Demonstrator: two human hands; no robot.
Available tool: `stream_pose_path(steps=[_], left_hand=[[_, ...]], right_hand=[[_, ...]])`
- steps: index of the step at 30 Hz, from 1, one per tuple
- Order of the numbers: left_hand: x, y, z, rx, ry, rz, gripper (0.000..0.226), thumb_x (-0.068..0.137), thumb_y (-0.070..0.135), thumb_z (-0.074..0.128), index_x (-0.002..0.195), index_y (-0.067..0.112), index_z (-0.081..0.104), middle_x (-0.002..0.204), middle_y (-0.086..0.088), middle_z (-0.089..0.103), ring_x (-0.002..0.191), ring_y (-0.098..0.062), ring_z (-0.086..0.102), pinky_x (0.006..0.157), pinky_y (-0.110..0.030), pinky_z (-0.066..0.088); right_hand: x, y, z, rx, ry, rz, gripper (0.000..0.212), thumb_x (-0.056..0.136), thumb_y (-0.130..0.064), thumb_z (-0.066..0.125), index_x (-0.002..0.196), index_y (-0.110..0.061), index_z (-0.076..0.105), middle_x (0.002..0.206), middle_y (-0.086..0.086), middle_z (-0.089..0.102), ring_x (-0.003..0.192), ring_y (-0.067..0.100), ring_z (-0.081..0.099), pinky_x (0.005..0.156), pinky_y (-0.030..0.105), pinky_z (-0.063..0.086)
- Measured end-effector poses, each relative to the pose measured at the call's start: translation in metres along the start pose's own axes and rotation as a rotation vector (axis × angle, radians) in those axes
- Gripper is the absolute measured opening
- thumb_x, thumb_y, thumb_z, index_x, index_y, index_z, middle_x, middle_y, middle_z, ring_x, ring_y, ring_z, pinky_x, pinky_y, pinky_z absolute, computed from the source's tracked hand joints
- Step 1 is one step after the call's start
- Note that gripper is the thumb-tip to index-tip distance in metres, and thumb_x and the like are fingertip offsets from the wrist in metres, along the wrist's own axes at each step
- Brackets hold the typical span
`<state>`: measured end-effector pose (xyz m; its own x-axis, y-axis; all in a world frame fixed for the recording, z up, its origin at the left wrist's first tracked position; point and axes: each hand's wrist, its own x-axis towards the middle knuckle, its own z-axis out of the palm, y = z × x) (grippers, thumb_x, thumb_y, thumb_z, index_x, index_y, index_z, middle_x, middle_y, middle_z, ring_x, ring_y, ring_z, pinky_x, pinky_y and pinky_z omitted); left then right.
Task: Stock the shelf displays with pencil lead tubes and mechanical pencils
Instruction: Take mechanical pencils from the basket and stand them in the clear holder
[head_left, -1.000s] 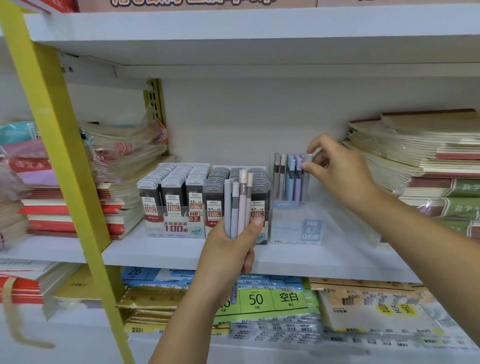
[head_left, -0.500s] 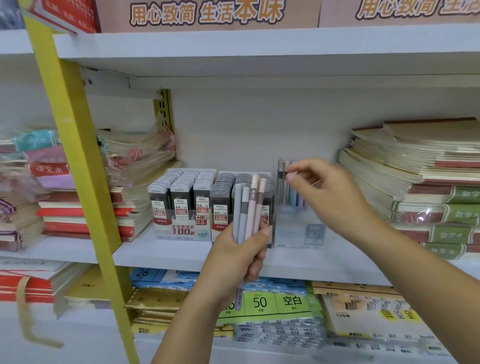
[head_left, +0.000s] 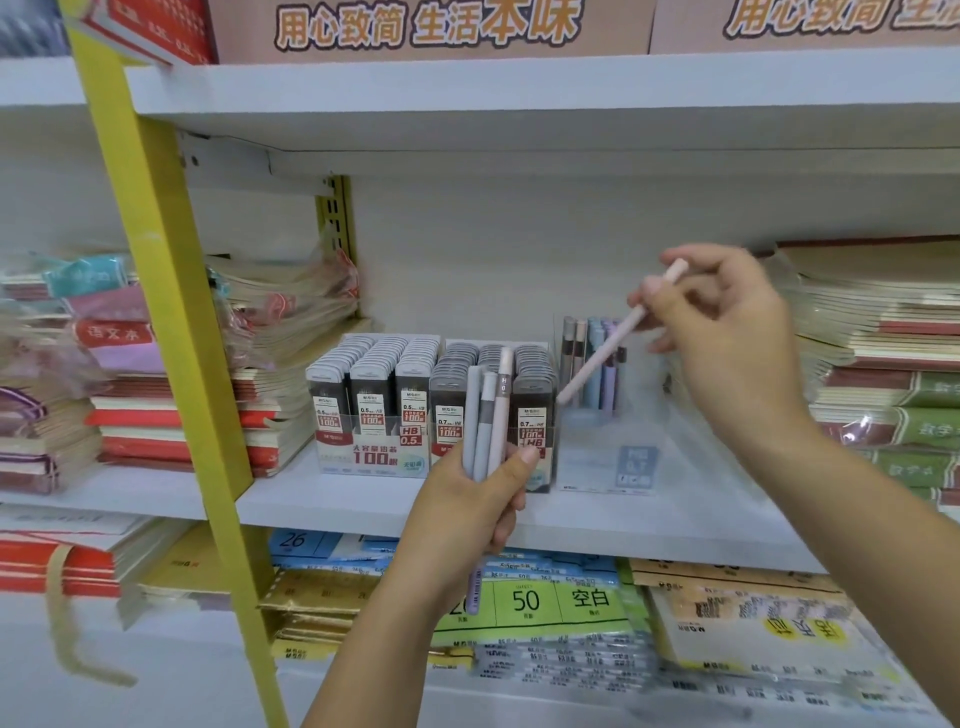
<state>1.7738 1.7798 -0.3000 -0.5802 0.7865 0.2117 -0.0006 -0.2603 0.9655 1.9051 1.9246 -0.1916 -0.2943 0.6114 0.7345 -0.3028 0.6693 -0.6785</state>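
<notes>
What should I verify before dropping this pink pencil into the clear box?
1. Grip: the right hand pinches the pink pencil near its upper end: ok.
2. Angle: the pencil is tilted, lower end pointing down-left, not upright: not ok.
3. Lower end inside the clear box's left wall, rather than over the lead tubes: cannot tell.
4. Room: standing pencils fill the back of the box; the front looks free: ok.
5. Left hand grips the spare pencils upright in front of the lead tubes, apart from the box: ok.
</notes>
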Motion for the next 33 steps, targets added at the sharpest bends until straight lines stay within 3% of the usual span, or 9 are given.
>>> stream_pose_path(steps=[3,6,15,20,25,28,33], left_hand=[[0.002,-0.001,-0.002,0.0,0.023,0.006,0.042,0.068,0.051,0.076,0.086,0.018,0.058,0.055,0.007,0.047,0.04,-0.009,0.035,0.036,-0.019,0.032],[0.003,-0.002,-0.002,0.017,0.027,0.009,0.053,0.065,0.062,0.073,0.088,0.017,0.057,0.057,0.008,0.047,0.041,-0.008,0.036,0.038,-0.019,0.032],[0.008,-0.007,-0.006,0.066,0.059,0.014,0.033,0.087,0.053,0.065,0.064,0.032,0.057,0.058,0.005,0.051,0.043,-0.01,0.04,0.039,-0.02,0.033],[0.01,-0.007,-0.007,0.033,0.069,0.011,0.033,0.088,0.049,0.067,0.074,0.022,0.056,0.056,0.006,0.051,0.042,-0.009,0.041,0.038,-0.02,0.033],[0.009,-0.006,-0.008,0.034,0.082,0.009,0.034,0.087,0.05,0.068,0.074,0.022,0.056,0.055,0.006,0.05,0.042,-0.01,0.04,0.038,-0.02,0.033],[0.009,-0.006,-0.01,0.042,0.087,0.01,0.033,0.085,0.052,0.069,0.072,0.024,0.057,0.055,0.006,0.05,0.042,-0.01,0.04,0.039,-0.018,0.033],[0.006,-0.003,-0.011,0.041,0.062,0.013,0.027,0.084,0.05,0.072,0.062,0.037,0.062,0.057,0.006,0.053,0.043,-0.009,0.041,0.041,-0.017,0.035]], right_hand=[[0.014,0.01,-0.005,-0.233,-0.064,-0.092,0.024,0.09,-0.019,0.068,0.095,-0.039,0.055,0.088,0.0,0.071,0.082,0.015,0.071,0.067,0.033,0.058],[0.02,0.028,0.001,-0.369,-0.184,-0.049,0.017,0.087,-0.02,0.071,0.092,-0.033,0.061,0.087,0.001,0.071,0.084,0.022,0.07,0.078,0.048,0.057],[0.021,0.059,0.013,-0.618,-0.308,-0.144,0.019,0.085,-0.023,0.073,0.086,-0.026,0.054,0.076,-0.01,0.066,0.075,0.013,0.065,0.072,0.036,0.055],[0.026,0.059,0.019,-0.76,-0.281,-0.216,0.033,0.086,-0.029,0.072,0.091,-0.029,0.039,0.07,-0.006,0.063,0.066,0.016,0.062,0.061,0.033,0.05],[0.039,0.06,0.026,-0.963,-0.239,-0.407,0.024,0.082,-0.031,0.074,0.092,-0.014,0.061,0.091,0.003,0.055,0.096,0.025,0.05,0.073,0.033,0.04],[0.045,0.064,0.026,-1.046,-0.237,-0.378,0.021,0.082,-0.028,0.074,0.092,-0.01,0.069,0.099,0.011,0.054,0.101,0.03,0.045,0.077,0.033,0.036],[0.04,0.065,0.02,-1.07,-0.246,-0.268,0.021,0.092,-0.026,0.062,0.107,-0.014,0.072,0.109,0.012,0.054,0.109,0.03,0.041,0.088,0.034,0.033]])
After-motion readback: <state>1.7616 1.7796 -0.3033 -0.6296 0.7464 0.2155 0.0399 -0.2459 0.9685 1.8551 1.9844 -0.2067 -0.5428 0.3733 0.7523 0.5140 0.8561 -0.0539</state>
